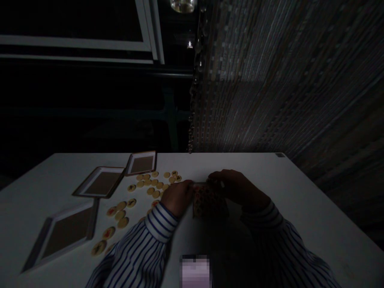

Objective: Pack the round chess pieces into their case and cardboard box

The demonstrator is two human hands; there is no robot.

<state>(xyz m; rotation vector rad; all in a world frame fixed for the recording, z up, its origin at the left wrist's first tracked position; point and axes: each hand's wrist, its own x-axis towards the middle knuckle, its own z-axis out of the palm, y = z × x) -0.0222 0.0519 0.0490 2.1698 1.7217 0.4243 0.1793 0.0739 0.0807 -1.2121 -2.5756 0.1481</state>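
Observation:
A small box with a dark red speckled pattern [208, 202] rests on the white table in front of me, partly in shadow. My left hand [177, 196] is closed at its far left corner, fingertips along the edge. At the far right corner, my right hand [232, 186] has its fingers curled over the box rim. Round wooden xiangqi pieces [154, 182] lie scattered to the left of my left hand, some with black or red characters facing up and others blank. My left forearm hides a few of them.
Three shallow rectangular trays or lids with brown insides, a near one [67, 232], a middle one [103, 182] and a far one [141, 163], lie on the left of the white table [303, 224]. A bead curtain [240, 80] hangs behind the table. The light is dim.

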